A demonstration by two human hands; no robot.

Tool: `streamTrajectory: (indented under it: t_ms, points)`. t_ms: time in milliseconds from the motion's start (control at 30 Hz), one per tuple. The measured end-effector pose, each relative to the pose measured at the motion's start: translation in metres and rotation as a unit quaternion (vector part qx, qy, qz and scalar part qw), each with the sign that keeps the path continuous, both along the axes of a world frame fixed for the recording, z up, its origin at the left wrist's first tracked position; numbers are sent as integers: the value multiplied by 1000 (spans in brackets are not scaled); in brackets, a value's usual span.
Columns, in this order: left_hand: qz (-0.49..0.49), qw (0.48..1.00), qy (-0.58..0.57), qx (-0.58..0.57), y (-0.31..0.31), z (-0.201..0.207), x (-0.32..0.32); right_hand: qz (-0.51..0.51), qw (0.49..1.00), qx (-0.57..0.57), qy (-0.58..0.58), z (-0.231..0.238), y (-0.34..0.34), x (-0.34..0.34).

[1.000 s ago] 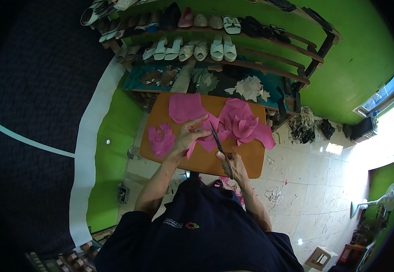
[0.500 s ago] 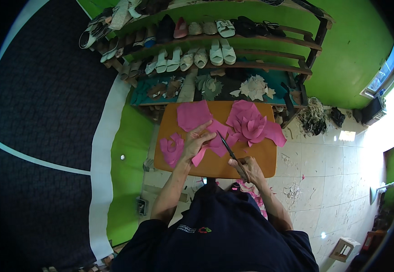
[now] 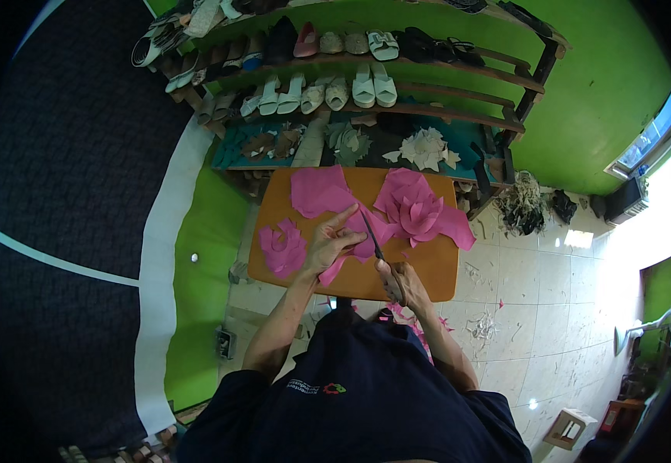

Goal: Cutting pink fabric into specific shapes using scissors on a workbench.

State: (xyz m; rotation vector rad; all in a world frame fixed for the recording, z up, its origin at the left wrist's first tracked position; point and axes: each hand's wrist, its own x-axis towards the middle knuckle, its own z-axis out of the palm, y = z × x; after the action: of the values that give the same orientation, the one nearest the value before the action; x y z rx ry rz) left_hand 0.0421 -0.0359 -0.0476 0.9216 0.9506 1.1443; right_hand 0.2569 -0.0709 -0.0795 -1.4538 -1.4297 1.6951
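Observation:
My left hand (image 3: 329, 245) grips a piece of pink material (image 3: 357, 241) above an orange wooden board (image 3: 436, 266). My right hand (image 3: 398, 282) holds dark scissors (image 3: 372, 235), their blades pointing up into the pink piece. On the board's left lies a small stack of cut pink shapes (image 3: 282, 247). A larger pink sheet (image 3: 317, 190) lies at the back. A heap of pink pieces (image 3: 420, 210) lies at the right.
Behind the board stands a wooden shoe rack (image 3: 366, 69) with several sandals and shoes, and white and green cut flowers (image 3: 426, 149) on its teal lower shelf. Pink scraps (image 3: 412, 318) lie on the tiled floor near my lap. The wall is green.
The view has shifted, so the board now sits lower in the frame. The scissors have moved a little along the pink piece held in my left hand.

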Motion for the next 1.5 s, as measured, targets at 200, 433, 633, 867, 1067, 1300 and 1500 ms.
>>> streamTrajectory:
  t_ms: [200,433,633,867,1067,1300,1500]
  points:
    - [25,999,-33,-13,-1,-3,8,-20,998,-13,57,-3,-3,2]
    - [94,995,-34,16,-3,-12,19,7,997,-14,74,8,0,0]
    - [106,992,-56,29,-6,-11,26,-4,992,-40,116,2,0,-3]
    - [163,984,-54,35,-9,-19,43,-45,991,-28,120,-1,-5,-9]
    - [183,976,-119,24,-7,-34,53,-86,987,-5,134,-2,-11,-14]
    - [189,973,-127,30,-6,-44,67,-125,988,-11,93,-1,-16,-16]
    - [170,984,-28,-35,-3,-15,60,-149,982,-30,109,-11,-19,-14]
